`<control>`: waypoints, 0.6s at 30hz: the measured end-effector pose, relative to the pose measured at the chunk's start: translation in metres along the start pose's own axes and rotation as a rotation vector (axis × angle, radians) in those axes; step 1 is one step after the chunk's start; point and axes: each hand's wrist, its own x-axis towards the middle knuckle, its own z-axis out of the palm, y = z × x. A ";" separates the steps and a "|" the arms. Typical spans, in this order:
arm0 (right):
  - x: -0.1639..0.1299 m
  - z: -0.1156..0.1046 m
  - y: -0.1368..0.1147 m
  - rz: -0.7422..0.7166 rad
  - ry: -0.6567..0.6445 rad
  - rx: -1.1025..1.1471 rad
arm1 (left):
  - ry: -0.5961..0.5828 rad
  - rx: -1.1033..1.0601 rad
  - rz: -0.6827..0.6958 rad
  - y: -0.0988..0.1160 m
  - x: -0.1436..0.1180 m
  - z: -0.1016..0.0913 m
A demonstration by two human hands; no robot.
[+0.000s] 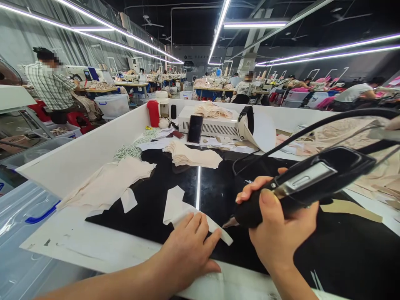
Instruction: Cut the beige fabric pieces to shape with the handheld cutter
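My right hand [281, 233] is wrapped round a black corded handheld tool [300, 179], which has a silver panel and a narrow metal tip. The tip points left and down, at the right edge of a pale fabric piece [178, 208] on the black board [200, 233]. My left hand [190, 241] lies on that fabric with fingers spread, pressing it down and hiding part of it. Whether the tip touches the cloth, I cannot tell. A stack of pale cut pieces [193, 155] lies beyond, and a larger pile [109, 183] sits to the left.
A phone [195, 129] leans on a vented white box [209, 125]. A white visor [259, 129], a red cup [153, 113] and tan fabric [350, 208] stand or lie around. Tweezers [316, 280] rest near the front edge. Low white walls [93, 150] border the table; other people work beyond.
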 end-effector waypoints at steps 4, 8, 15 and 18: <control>0.003 0.005 0.008 0.028 -0.033 0.007 | -0.016 -0.018 0.005 0.000 -0.001 0.000; -0.001 0.006 0.012 0.038 -0.050 -0.012 | -0.020 -0.033 0.007 0.000 -0.001 0.000; 0.000 0.010 0.012 0.044 -0.063 -0.010 | -0.014 -0.047 0.015 -0.001 -0.002 0.002; 0.002 0.012 0.015 0.044 -0.061 0.031 | -0.004 -0.056 0.012 -0.002 -0.002 0.002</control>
